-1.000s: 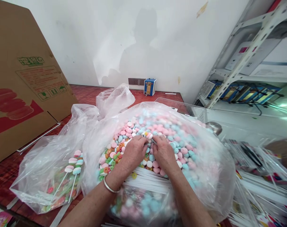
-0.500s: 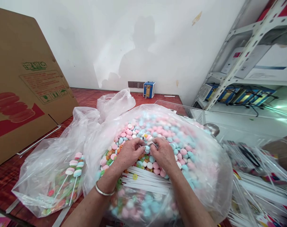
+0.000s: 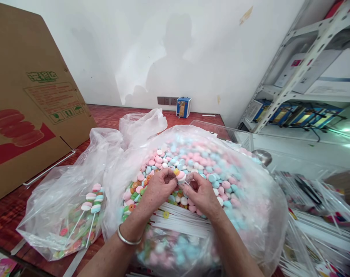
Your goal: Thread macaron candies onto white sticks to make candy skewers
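Observation:
Over a big clear plastic bag full of pastel candies, my two hands meet at a small candy skewer. It carries a yellow piece and pink and white candies on a white stick. My left hand is closed, with fingertips pinching at the candy end. Thumb and fingers of my right hand pinch the stick just below the candies. White sticks lie in a bundle beneath my wrists, with a yellow-green gummy ring on top. Orange and green gummy rings sit beside my left hand.
On the left, two loaded candy skewers rest on another clear bag holding gummies. A cardboard box stands behind it. At the back is a blue device; at right are a metal shelf and packed white sticks.
The skewer's candy end now shows more clearly between my fingers. The blue candy seen at my fingertips before is no longer visible there. My right hand has turned slightly; the view has shifted a little.

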`<state>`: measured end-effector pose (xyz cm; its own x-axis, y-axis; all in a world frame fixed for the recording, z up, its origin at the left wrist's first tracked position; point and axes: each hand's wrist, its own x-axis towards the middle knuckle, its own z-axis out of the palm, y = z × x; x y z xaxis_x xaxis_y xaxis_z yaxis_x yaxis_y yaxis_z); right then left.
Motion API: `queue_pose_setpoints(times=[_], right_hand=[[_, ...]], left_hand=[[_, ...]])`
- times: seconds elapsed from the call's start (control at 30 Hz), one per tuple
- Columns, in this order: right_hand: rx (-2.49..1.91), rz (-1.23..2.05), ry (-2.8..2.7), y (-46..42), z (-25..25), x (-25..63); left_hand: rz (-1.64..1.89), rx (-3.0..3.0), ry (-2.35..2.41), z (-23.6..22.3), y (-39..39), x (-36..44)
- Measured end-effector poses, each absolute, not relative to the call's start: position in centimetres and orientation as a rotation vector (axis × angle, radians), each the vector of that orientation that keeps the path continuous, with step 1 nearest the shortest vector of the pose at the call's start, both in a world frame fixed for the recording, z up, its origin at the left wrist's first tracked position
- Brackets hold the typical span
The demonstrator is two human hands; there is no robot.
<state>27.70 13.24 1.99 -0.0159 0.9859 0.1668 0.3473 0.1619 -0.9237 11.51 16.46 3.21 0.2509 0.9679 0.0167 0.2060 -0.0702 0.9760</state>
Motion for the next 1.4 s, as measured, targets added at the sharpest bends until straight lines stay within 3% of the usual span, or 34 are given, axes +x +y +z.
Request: queue_pose_setpoints(times=[0.43,1.07,1.23,1.4], right_hand=[[-1.120,1.181,-1.100,11.7,2.5,27.7],[-1.158,1.062,-1.259,11.2,3.2,27.8],[-1.393,0.905,-1.348,9.4,4.0,27.4],[-1.440,1.039,-1.426,6.1,4.2,26.7]], left_hand=[[0.895,1.173,0.861,4.1,15.0,11.0],[0.972,1.121,0.811,4.1,14.0,11.6],[1.074,0.979,0.896,3.5,14.7,11.8],[1.233,0.837,0.918,3.6,15.3,11.7]])
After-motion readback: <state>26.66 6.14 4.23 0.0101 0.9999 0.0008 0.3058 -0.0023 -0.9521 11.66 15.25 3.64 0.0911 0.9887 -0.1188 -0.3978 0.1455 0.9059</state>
